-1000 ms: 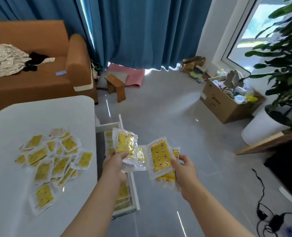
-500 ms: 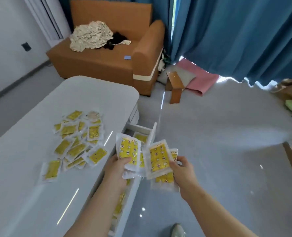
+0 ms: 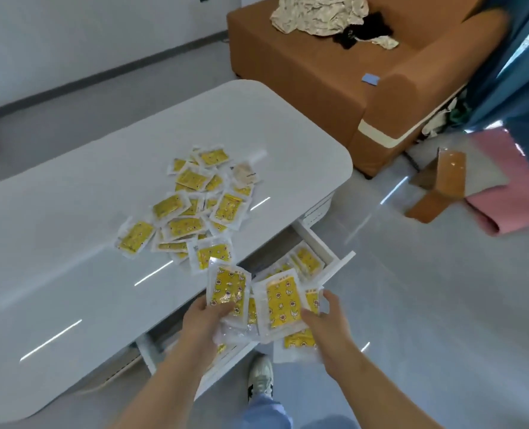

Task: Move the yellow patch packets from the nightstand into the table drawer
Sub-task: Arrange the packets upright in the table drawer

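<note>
Partway there! The left hand pinched one yellow packet and the right hand gripped a fan of packets, both just over the open drawer, where several already lay. A big pile waited on the tabletop, up-left of the hands. Nothing seemed to block the drop. A shoe stood just below.

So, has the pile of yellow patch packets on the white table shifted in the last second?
No. The pile of yellow patch packets keeps its spread and place on the white table beside the open drawer; only the camera swung.
</note>
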Motion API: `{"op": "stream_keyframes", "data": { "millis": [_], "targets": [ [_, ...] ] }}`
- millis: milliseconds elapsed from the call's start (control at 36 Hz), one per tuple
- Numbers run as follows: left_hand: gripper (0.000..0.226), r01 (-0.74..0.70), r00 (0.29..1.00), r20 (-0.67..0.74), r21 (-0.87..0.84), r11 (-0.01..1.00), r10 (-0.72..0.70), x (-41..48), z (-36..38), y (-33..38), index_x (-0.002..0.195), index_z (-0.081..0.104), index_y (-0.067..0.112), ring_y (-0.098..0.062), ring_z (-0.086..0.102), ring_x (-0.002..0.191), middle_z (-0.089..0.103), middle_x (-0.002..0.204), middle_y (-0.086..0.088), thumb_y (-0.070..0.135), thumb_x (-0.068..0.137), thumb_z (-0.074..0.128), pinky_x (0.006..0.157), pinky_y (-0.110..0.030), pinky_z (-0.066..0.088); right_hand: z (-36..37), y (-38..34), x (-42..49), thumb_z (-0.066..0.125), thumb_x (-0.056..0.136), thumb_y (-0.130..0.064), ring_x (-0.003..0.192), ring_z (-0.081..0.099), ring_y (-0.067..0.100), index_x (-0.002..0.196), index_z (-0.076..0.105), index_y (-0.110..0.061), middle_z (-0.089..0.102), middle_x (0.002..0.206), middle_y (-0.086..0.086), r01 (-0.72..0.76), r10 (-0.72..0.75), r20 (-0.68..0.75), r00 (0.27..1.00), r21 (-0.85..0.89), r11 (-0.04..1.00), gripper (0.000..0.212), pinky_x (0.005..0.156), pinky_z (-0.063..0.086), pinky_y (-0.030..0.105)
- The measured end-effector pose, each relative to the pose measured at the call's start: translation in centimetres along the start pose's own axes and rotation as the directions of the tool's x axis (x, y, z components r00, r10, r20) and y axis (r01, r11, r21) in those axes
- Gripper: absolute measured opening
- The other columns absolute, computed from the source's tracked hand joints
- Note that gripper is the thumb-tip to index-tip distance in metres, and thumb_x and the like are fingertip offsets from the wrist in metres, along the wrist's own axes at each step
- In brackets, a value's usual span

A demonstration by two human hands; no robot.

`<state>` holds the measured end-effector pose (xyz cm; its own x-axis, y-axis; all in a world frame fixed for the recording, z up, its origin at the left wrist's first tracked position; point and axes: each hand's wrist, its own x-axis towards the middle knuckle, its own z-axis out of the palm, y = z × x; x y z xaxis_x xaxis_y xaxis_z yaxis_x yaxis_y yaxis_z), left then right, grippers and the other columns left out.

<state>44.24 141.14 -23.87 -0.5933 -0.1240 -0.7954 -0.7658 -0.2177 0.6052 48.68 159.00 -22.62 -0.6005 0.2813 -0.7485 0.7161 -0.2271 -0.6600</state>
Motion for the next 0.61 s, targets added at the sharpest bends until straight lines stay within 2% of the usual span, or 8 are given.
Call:
{"op": "stream_keyframes", "data": {
  "millis": [83,167,222,333,389,444,528,611],
  "targets": [
    [0.032,0.046,0.995,-0.086,-0.016,0.999,-0.047,2.0,0.4,-0.9,0.105,0.058,0.008,-0.033,0.064,0.083,0.066,0.091,-0.013,-0.006,0.077,0.066,0.074,-0.042,0.052,0.1,-0.1,3.0,0.054,0.090,-0.001,0.083,0.062,0.022,0.138,0.030,-0.024,0.063,0.099,0.010,-0.029,0.031,0.030,0.999,-0.065,0.997,0.058,0.059,0.048,0.028],
    [0.024,0.088,0.988,-0.125,-0.034,0.996,-0.091,4.2,0.7,-2.3,0.097,0.060,0.012,-0.031,0.063,0.082,0.066,0.089,-0.013,-0.004,0.080,0.064,0.069,-0.040,0.051,0.0,0.2,6.3,0.054,0.091,-0.001,0.092,0.062,0.026,0.141,0.028,-0.023,0.061,0.114,0.014,-0.055,0.066,0.076,0.995,-0.137,0.989,0.061,0.063,0.049,0.029],
    [0.019,0.100,0.980,-0.165,-0.071,0.993,-0.110,5.4,0.5,-3.6,0.092,0.059,0.011,-0.027,0.059,0.076,0.065,0.086,-0.012,-0.005,0.083,0.061,0.063,-0.033,0.045,0.0,0.5,8.3,0.053,0.091,0.001,0.089,0.061,0.024,0.141,0.029,-0.022,0.060,0.113,0.014,-0.046,0.064,0.103,0.993,-0.169,0.985,0.060,0.062,0.048,0.028],
    [0.021,0.123,0.964,-0.214,-0.159,0.980,-0.156,8.3,0.4,-6.9,0.104,0.059,0.003,-0.028,0.060,0.082,0.066,0.098,-0.015,-0.003,0.083,0.062,0.066,-0.033,0.042,-0.1,1.4,13.4,0.053,0.090,0.002,0.100,0.059,0.030,0.143,0.027,-0.019,0.056,0.122,0.016,-0.082,0.118,0.161,0.980,-0.211,0.974,0.063,0.075,0.050,0.036],
    [0.017,0.135,0.945,-0.265,-0.211,0.968,-0.190,9.6,0.4,-8.6,0.101,0.059,0.004,-0.024,0.054,0.075,0.063,0.090,-0.012,0.000,0.084,0.062,0.064,-0.031,0.037,-0.3,2.2,15.8,0.054,0.090,0.002,0.101,0.058,0.030,0.142,0.029,-0.018,0.056,0.121,0.014,-0.084,0.132,0.188,0.973,-0.246,0.966,0.060,0.079,0.051,0.038],
    [0.010,0.140,0.929,-0.298,-0.269,0.953,-0.220,10.5,0.5,-9.8,0.095,0.059,0.004,-0.022,0.052,0.073,0.061,0.083,-0.010,0.003,0.086,0.062,0.070,-0.031,0.037,-0.6,2.6,17.8,0.055,0.090,0.001,0.106,0.058,0.030,0.141,0.031,-0.018,0.056,0.122,0.012,-0.058,0.121,0.221,0.968,-0.271,0.961,0.059,0.091,0.049,0.043],
    [0.004,0.129,0.922,-0.314,-0.306,0.943,-0.227,12.4,0.4,-11.2,0.089,0.057,0.009,-0.019,0.055,0.074,0.068,0.072,-0.007,0.007,0.088,0.061,0.065,-0.027,0.039,-0.2,3.0,21.0,0.055,0.090,0.000,0.111,0.056,0.028,0.134,0.036,-0.024,0.056,0.117,0.006,0.002,0.086,0.282,0.956,-0.299,0.954,0.053,0.101,0.044,0.046],
    [0.007,0.097,0.925,-0.323,-0.310,0.946,-0.201,14.6,0.4,-12.6,0.092,0.058,0.010,-0.020,0.059,0.079,0.072,0.071,-0.006,0.009,0.087,0.063,0.076,-0.029,0.044,0.5,3.7,24.3,0.056,0.090,-0.003,0.118,0.053,0.031,0.144,0.029,-0.019,0.050,0.130,0.007,0.022,0.085,0.311,0.947,-0.325,0.945,0.063,0.103,0.042,0.049]
  ]
}}
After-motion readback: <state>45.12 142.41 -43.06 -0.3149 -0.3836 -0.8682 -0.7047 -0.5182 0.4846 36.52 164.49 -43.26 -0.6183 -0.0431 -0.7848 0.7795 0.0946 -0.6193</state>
